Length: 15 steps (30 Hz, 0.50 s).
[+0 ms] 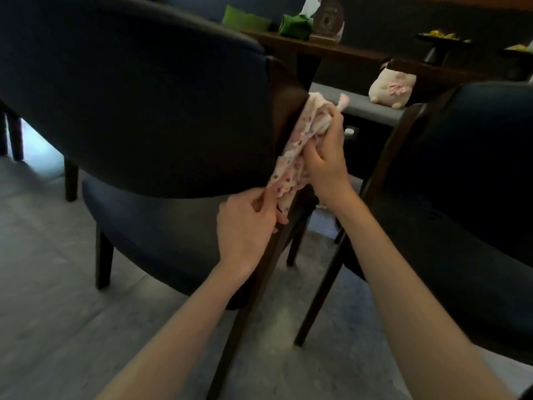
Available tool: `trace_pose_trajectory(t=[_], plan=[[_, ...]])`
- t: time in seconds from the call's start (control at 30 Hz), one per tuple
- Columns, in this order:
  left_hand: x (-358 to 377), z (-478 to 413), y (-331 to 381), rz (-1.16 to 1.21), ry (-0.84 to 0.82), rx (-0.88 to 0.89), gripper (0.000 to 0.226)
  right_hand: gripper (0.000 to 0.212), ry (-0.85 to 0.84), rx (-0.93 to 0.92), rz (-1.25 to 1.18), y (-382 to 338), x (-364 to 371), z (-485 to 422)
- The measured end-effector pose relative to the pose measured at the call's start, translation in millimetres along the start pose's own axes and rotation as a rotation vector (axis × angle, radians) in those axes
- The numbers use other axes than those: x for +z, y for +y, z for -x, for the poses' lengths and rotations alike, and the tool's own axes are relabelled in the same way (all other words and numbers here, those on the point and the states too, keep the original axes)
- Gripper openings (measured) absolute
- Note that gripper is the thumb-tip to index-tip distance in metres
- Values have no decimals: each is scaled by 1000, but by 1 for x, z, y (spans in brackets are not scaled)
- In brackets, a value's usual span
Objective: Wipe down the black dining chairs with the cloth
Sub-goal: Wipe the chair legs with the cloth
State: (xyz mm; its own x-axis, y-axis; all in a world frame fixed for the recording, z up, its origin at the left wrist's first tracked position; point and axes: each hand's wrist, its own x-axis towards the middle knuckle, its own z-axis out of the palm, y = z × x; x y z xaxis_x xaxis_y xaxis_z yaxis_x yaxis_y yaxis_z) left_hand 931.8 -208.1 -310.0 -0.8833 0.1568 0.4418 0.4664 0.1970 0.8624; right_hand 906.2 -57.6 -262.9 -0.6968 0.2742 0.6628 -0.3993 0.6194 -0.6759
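Note:
A black dining chair [138, 111] with a curved padded back and dark wooden legs fills the left and middle of the view. A white cloth with pink spots [294, 157] lies along the chair's right rear wooden post. My right hand [326, 160] grips the bunched upper part of the cloth and presses it against the post. My left hand [248, 226] pinches the cloth's lower end by the bottom edge of the backrest. A second black chair [461, 183] stands to the right.
Behind the chairs runs a dark wooden table [331, 50] with green tissue holders [294, 26], a round sign and black stands of food. A pale plush toy [389, 88] sits on a grey bench. The floor is grey tile.

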Motion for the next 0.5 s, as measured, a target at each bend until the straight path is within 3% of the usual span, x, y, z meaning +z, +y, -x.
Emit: trace_pose_trajectory(t=[0.13,0.3,0.4,0.43,0.5], plan=[[2,3,-18,-4,-6,45,30,68,95,60,65,12,23,31],[-11,12,-52,-169,-106,-51,27,73,-98,245,3,35,41,86],[-21,21,-67,-318,-157,-179,31,75,-180,253,-35,39,47,120],[-24,23,-66,-287,-154,-229,33,77,-177,228,-41,41,45,126],[-26,20,-57,13,-99,-426,33,80,-148,200,-53,42,34,128]])
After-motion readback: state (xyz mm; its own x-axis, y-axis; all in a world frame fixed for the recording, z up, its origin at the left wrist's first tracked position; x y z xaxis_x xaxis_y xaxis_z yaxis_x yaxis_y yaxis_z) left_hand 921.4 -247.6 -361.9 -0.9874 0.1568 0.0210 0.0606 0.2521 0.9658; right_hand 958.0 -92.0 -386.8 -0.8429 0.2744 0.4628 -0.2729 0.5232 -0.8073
